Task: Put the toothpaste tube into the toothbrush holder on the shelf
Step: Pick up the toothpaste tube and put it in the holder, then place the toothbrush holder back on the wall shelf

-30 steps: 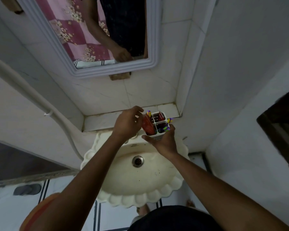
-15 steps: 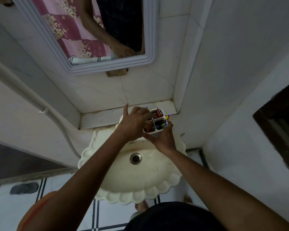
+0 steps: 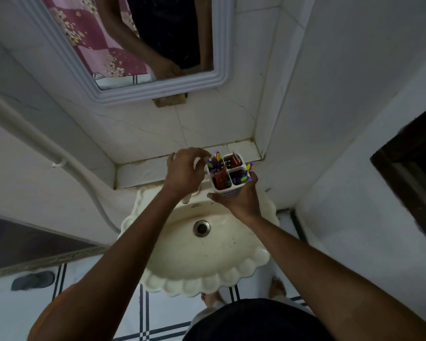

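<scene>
Nearest, above the scalloped sink (image 3: 202, 254), the right hand (image 3: 241, 198) grips the white four-compartment toothbrush holder (image 3: 228, 175) from below. The red toothpaste tube (image 3: 220, 177) stands in the holder's near-left compartment. Left of the holder, the left hand (image 3: 185, 171) hovers, fingers (image 3: 202, 153) loosely curled, grasping nothing. Beyond the holder lies the tiled shelf (image 3: 143, 171).

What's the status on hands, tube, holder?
Right hand grips toothbrush holder from below. Left hand at its rim, empty. Toothpaste tube sits in near-left compartment. Nothing blocking.
</scene>
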Tool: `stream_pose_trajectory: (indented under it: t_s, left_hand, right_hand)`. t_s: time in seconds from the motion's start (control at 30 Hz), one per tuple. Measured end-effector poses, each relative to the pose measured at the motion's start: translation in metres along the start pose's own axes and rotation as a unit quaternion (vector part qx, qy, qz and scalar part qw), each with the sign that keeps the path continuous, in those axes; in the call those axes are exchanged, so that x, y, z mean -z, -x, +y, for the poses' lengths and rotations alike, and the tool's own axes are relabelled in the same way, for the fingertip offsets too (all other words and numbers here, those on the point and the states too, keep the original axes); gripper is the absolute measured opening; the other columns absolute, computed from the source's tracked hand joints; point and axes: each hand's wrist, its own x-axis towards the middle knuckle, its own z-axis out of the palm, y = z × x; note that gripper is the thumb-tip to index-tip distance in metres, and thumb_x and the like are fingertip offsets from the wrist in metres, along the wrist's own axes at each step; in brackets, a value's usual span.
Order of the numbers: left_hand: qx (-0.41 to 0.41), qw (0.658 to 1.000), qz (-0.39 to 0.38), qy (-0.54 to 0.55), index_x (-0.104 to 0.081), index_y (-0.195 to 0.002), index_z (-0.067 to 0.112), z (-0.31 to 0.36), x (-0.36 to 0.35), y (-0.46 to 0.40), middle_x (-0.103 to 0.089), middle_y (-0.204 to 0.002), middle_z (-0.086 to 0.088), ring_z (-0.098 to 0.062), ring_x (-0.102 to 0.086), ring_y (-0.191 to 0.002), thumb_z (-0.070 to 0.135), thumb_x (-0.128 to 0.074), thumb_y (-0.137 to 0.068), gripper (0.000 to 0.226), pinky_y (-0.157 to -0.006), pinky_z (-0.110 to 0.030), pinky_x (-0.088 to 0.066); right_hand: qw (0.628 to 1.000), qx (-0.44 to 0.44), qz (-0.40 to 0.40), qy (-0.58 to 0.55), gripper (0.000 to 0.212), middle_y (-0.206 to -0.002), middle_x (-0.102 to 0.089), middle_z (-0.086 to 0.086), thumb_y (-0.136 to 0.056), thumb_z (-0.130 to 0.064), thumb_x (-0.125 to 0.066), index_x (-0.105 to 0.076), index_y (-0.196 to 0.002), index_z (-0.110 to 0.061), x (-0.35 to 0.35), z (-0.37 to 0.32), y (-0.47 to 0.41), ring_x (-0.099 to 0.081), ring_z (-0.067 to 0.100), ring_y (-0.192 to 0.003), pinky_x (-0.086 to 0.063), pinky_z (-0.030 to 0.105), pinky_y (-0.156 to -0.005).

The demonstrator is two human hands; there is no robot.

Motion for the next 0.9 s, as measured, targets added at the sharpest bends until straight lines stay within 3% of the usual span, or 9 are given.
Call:
stream_pose_trajectory:
  t_s: [0.07, 0.13, 0.23, 0.3, 0.37, 0.47, 0.57, 0.77, 0.9]
  left_hand:
    - [0.01, 0.998, 0.03, 0.054, -0.077, -0.111, 0.027, -0.01, 0.004, 0.003, -0.078, -0.116, 0.012, -0.016, -0.069, -0.113, 0.04, -0.065, -0.103, 0.02, -0.107, -0.053, -0.049]
    - [0.027, 0.996, 0.026, 0.086, -0.078, -0.115, 0.025, -0.016, 0.008, 0.007, -0.077, -0.119, 0.013, -0.01, -0.068, -0.114, 0.047, -0.065, -0.103, 0.028, -0.104, -0.046, -0.052]
    - [0.035, 0.995, 0.033, 0.089, -0.077, -0.119, 0.024, -0.022, 0.011, 0.012, -0.076, -0.123, 0.011, -0.01, -0.067, -0.117, 0.049, -0.066, -0.102, 0.032, -0.105, -0.043, -0.052]
    - [0.046, 0.993, 0.046, 0.099, -0.077, -0.118, 0.023, -0.024, 0.013, 0.013, -0.076, -0.122, 0.011, -0.009, -0.067, -0.116, 0.049, -0.067, -0.101, 0.032, -0.106, -0.044, -0.052]
    - [0.055, 0.992, 0.05, 0.102, -0.077, -0.116, 0.025, -0.022, 0.019, 0.012, -0.076, -0.121, 0.012, -0.008, -0.067, -0.114, 0.052, -0.066, -0.101, 0.033, -0.106, -0.045, -0.053]
    - [0.044, 0.994, 0.064, 0.081, -0.076, -0.12, 0.023, -0.01, 0.032, 0.008, -0.076, -0.121, 0.009, -0.008, -0.069, -0.114, 0.055, -0.066, -0.1, 0.039, -0.104, -0.043, -0.054]
    - [0.021, 0.994, 0.088, 0.067, -0.075, -0.124, 0.021, 0.013, 0.049, 0.0, -0.076, -0.125, 0.006, -0.01, -0.069, -0.116, 0.056, -0.067, -0.099, 0.044, -0.103, -0.042, -0.055]
    - [-0.032, 0.986, 0.148, 0.065, -0.073, -0.126, 0.021, 0.077, 0.101, -0.024, -0.075, -0.125, 0.003, -0.013, -0.07, -0.115, 0.059, -0.068, -0.097, 0.048, -0.101, -0.046, -0.057]
    - [-0.098, 0.972, 0.21, 0.03, -0.073, -0.127, 0.016, 0.131, 0.155, -0.05, -0.076, -0.124, -0.003, -0.018, -0.07, -0.113, 0.054, -0.067, -0.099, 0.048, -0.097, -0.046, -0.058]
  right_hand:
    - [1.0, 0.008, 0.013, -0.006, 0.147, -0.15, -0.068, -0.01, -0.049, -0.068, -0.11, -0.029, -0.165, -0.029, -0.003, -0.001, 0.003, -0.07, 0.013, -0.135, -0.062, 0.039, -0.11]
    - [0.999, 0.011, 0.029, -0.015, 0.137, -0.147, -0.07, -0.011, -0.054, -0.058, -0.112, -0.035, -0.164, -0.029, -0.004, -0.001, 0.004, -0.071, 0.011, -0.131, -0.061, 0.03, -0.106]
    - [0.998, 0.015, 0.054, -0.023, 0.124, -0.139, -0.072, -0.011, -0.057, -0.045, -0.114, -0.045, -0.159, -0.024, -0.007, -0.003, 0.002, -0.071, 0.01, -0.124, -0.055, 0.008, -0.093]
    - [0.997, 0.018, 0.077, -0.028, 0.117, -0.132, -0.07, -0.012, -0.057, -0.043, -0.114, -0.051, -0.153, -0.021, -0.005, -0.011, -0.001, -0.071, 0.01, -0.118, -0.05, -0.001, -0.083]
    - [0.994, 0.02, 0.107, -0.032, 0.109, -0.129, -0.069, -0.012, -0.057, -0.046, -0.114, -0.055, -0.146, -0.021, 0.0, -0.022, -0.005, -0.071, 0.011, -0.116, -0.052, 0.003, -0.083]
    - [0.989, 0.05, 0.134, -0.029, 0.102, -0.129, -0.071, -0.007, -0.058, -0.051, -0.112, -0.057, -0.138, -0.02, 0.017, -0.046, -0.01, -0.072, 0.017, -0.116, -0.059, 0.023, -0.088]
    - [0.982, 0.104, 0.149, -0.041, 0.098, -0.127, -0.071, -0.005, -0.059, -0.051, -0.111, -0.058, -0.134, -0.017, 0.042, -0.083, -0.017, -0.071, 0.016, -0.112, -0.057, 0.018, -0.082]
    - [0.956, 0.225, 0.169, -0.088, 0.093, -0.116, -0.075, -0.005, -0.055, -0.073, -0.099, -0.059, -0.122, -0.023, 0.104, -0.189, -0.023, -0.073, 0.013, -0.099, -0.058, 0.024, -0.076]
    - [0.93, 0.3, 0.18, -0.114, 0.088, -0.108, -0.073, -0.009, -0.055, -0.073, -0.1, -0.053, -0.113, -0.027, 0.145, -0.274, -0.017, -0.071, -0.003, -0.093, -0.05, 0.01, -0.069]
